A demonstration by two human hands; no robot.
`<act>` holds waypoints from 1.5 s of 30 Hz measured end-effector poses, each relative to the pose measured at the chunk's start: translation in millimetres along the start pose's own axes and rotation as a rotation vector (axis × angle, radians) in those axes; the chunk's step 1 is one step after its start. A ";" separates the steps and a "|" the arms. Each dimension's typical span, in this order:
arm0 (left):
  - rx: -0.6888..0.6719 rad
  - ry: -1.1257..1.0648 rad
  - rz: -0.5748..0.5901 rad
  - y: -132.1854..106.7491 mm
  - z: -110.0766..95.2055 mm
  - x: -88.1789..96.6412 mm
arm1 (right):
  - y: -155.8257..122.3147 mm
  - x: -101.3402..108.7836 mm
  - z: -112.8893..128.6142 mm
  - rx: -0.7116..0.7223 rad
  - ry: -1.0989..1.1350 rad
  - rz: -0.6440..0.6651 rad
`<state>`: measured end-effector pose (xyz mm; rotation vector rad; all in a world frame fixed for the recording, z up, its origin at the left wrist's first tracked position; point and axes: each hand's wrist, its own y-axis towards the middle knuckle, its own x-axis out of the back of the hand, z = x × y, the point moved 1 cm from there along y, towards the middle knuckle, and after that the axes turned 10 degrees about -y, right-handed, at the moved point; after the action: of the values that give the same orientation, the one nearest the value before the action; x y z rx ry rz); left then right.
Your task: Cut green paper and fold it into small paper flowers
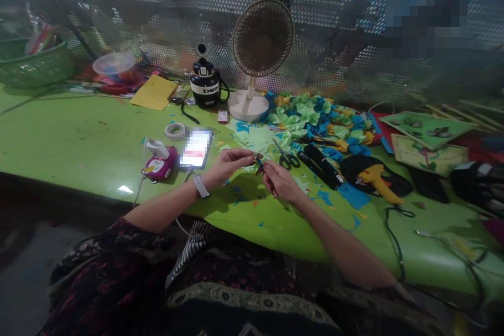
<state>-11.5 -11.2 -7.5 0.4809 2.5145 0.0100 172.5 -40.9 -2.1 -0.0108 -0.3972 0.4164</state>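
Over the green table [98, 163], both hands meet at a small dark-blue piece [259, 159], too small to tell its kind. My left hand [232, 164], with a pale band on its wrist, pinches it from the left. From the other side, my right hand [280, 181] closes its fingers on it. Just beyond lie black-handled scissors [289, 161] and light green paper [258, 139]. Blue, green and orange paper scraps [323, 197] are scattered below and around the hands. A lit phone [196, 148] lies to the left of my left hand.
Behind stand a small fan [249, 106] and a dark bottle [205, 86]. Folded paper flowers [307, 113] are heaped at the back. To the right lie a black stapler-like tool [321, 167] and a yellow glue gun [380, 184]. A purple power adapter [161, 167] sits left, its cable trailing over the edge.
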 end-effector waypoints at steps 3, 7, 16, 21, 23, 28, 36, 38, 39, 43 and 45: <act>-0.006 0.004 0.004 -0.2 0.3 -0.3 | 1.2 1.2 -0.6 -0.009 0.019 0.025; -0.001 0.011 0.012 -0.6 -0.4 -0.3 | 0.6 1.8 1.2 -0.009 0.045 0.053; 0.004 -0.016 0.026 -1.0 -2.9 -3.6 | 0.8 2.8 1.5 -0.019 0.086 0.019; 0.007 -0.044 0.016 -1.5 -4.1 -3.8 | 1.1 3.4 2.7 -0.032 0.101 0.004; 0.004 -0.064 0.002 -1.3 -4.3 -3.7 | 0.7 3.7 4.4 -0.035 0.108 -0.009; -0.002 -0.093 -0.013 -0.2 -4.6 -3.7 | 1.1 4.2 4.3 -0.027 0.105 -0.012; -0.006 -0.101 -0.004 -0.4 -7.6 -2.8 | 1.6 5.6 2.5 -0.023 0.086 -0.025; -0.008 -0.104 0.001 -0.3 -7.5 -2.3 | 1.5 5.8 2.6 -0.024 0.086 -0.022; -0.009 -0.107 0.001 -0.2 -7.2 -2.1 | 1.6 5.8 2.3 -0.023 0.087 -0.019; -0.005 -0.116 -0.007 0.1 -5.8 -0.9 | 2.5 5.4 -0.8 -0.011 0.095 -0.006; 0.000 -0.113 -0.009 0.1 -5.3 -0.4 | 2.9 4.9 -2.1 -0.010 0.099 0.003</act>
<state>-14.0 -10.7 -2.8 0.4574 2.4058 -0.0200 176.3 -36.1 -2.4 -0.0412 -0.3015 0.4154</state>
